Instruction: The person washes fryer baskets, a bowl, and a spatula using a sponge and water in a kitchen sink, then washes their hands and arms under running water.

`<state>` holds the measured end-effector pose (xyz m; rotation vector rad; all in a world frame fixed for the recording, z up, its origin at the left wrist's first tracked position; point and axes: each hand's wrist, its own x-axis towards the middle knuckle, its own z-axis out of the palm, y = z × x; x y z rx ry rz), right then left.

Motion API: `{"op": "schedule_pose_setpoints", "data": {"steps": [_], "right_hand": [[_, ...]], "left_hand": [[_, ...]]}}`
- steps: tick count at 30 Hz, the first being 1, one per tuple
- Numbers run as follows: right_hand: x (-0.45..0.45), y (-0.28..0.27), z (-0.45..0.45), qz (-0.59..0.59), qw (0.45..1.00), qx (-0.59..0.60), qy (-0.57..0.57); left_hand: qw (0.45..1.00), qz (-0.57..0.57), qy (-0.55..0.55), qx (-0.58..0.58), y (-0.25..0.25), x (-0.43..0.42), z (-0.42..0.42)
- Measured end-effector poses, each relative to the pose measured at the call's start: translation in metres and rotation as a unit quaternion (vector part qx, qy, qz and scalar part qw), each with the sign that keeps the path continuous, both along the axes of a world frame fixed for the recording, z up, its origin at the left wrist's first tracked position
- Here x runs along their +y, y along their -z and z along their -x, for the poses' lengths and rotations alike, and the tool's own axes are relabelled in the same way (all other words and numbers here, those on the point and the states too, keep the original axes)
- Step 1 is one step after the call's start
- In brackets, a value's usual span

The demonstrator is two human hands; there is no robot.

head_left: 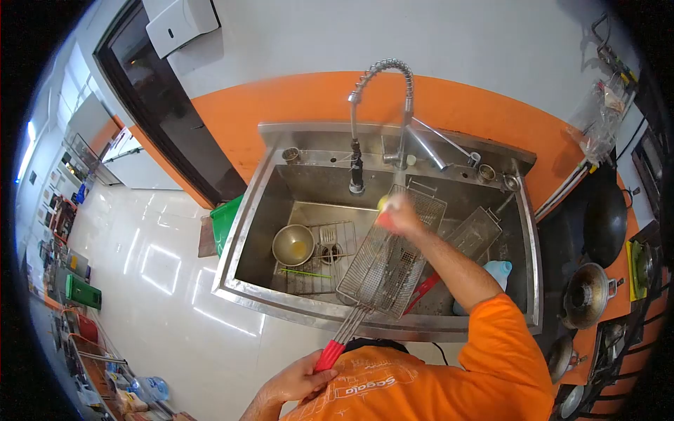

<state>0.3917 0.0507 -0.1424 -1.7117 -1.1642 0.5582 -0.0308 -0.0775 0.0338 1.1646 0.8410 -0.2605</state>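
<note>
A long wire fry basket [379,270] lies tilted across the sink, its mesh end over the divider between the two basins. My left hand [303,379] is wrapped round its red handle [328,356] in front of the sink. Inside the far part of the basket, my right hand [401,214] is closed on a small yellow sponge [382,203], mostly hidden by the fingers. A second wire basket [474,235] rests in the right basin, and a red handle [423,293] shows under the first basket.
The left basin holds a metal bowl [293,245] and a wire rack [330,281]. A spring-hose faucet [357,184] hangs over the sink. A pale blue jug [497,272] stands in the right basin. Woks and pans [590,296] are along the right side.
</note>
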Motion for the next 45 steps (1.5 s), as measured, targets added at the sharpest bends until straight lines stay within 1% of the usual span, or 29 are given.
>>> {"op": "schedule_pose_setpoints", "data": {"steps": [1,2,3,4,6,7,9,10,12,13,14,17,18,20,21,22,25,27,29,32,35,36,39,41,42,45], "right_hand": [[0.003,-0.018,-0.003,-0.072,0.989,-0.106,0.071],[-0.002,-0.035,-0.01,-0.086,0.981,-0.064,0.159],[-0.006,-0.053,-0.016,-0.06,0.979,-0.098,0.17],[-0.013,-0.066,-0.026,-0.032,0.974,-0.132,0.182],[-0.025,-0.09,-0.039,0.027,0.97,-0.171,0.169],[-0.029,-0.097,-0.046,0.058,0.966,-0.191,0.161],[-0.028,-0.1,-0.063,0.096,0.958,-0.191,0.189],[-0.028,-0.103,-0.07,0.115,0.954,-0.192,0.201],[-0.028,-0.111,-0.078,0.181,0.953,-0.201,0.134],[-0.026,-0.114,-0.083,0.212,0.95,-0.204,0.101],[-0.019,-0.1,-0.099,0.24,0.948,-0.197,0.07],[-0.009,-0.108,-0.105,0.349,0.922,-0.162,-0.028],[-0.01,-0.116,-0.098,0.334,0.937,-0.102,-0.016],[-0.015,-0.149,-0.07,0.299,0.951,-0.078,0.002],[-0.016,-0.156,-0.061,0.282,0.957,-0.066,0.013],[-0.008,-0.14,-0.068,0.211,0.962,-0.173,0.025],[0.008,-0.125,-0.071,0.204,0.922,-0.323,0.066],[0.016,-0.116,-0.077,0.298,0.901,-0.309,0.054],[0.021,-0.103,-0.084,0.39,0.873,-0.292,0.041],[0.018,-0.08,-0.086,0.46,0.844,-0.273,0.032],[0.006,-0.068,-0.1,0.449,0.868,-0.211,0.021],[0.004,-0.071,-0.101,0.459,0.87,-0.179,0.007],[-0.014,-0.085,-0.098,0.429,0.896,-0.114,0.01],[-0.021,-0.079,-0.102,0.404,0.913,-0.056,0.035],[-0.024,-0.073,-0.104,0.39,0.919,-0.026,0.048],[-0.031,-0.054,-0.105,0.285,0.957,0.044,0.029]], "left_hand": [[1.0,-0.022,0.007,-0.009,0.002,-0.001,0.001],[0.999,-0.045,0.014,-0.018,0.005,-0.001,0.002],[0.997,-0.067,0.021,-0.027,0.007,-0.003,0.004],[0.987,-0.146,0.025,-0.058,0.008,-0.006,0.005],[0.947,-0.297,0.034,-0.118,0.01,-0.013,0.007],[0.951,-0.295,0.062,-0.069,0.003,-0.013,0.008],[0.951,-0.283,0.118,0.032,-0.02,-0.01,0.008],[0.946,-0.291,0.134,0.049,-0.023,-0.008,0.008],[0.934,-0.307,0.164,0.082,-0.027,-0.007,0.008],[0.936,-0.302,0.159,0.084,-0.029,-0.007,0.008],[0.938,-0.298,0.155,0.086,-0.032,-0.007,0.008],[0.94,-0.3,0.142,0.084,-0.03,-0.009,0.012],[0.939,-0.303,0.138,0.081,-0.028,-0.01,0.015],[0.942,-0.3,0.126,0.08,-0.028,-0.011,0.018],[0.944,-0.298,0.12,0.079,-0.028,-0.011,0.019],[0.934,-0.318,0.134,0.09,-0.026,-0.011,0.02],[0.901,-0.377,0.179,0.119,-0.018,-0.01,0.025],[0.876,-0.413,0.211,0.136,-0.015,-0.009,0.029],[0.868,-0.429,0.211,0.136,0.0,-0.012,0.034],[0.86,-0.443,0.216,0.136,0.006,-0.011,0.036],[0.849,-0.452,0.237,0.136,0.017,-0.009,0.04],[0.845,-0.453,0.248,0.137,0.024,-0.009,0.044],[0.813,-0.514,0.245,0.125,0.045,-0.008,0.046],[0.8,-0.536,0.239,0.126,0.059,-0.003,0.048],[0.792,-0.548,0.237,0.128,0.065,0.0,0.049],[0.778,-0.576,0.217,0.126,0.083,0.007,0.051]]}}
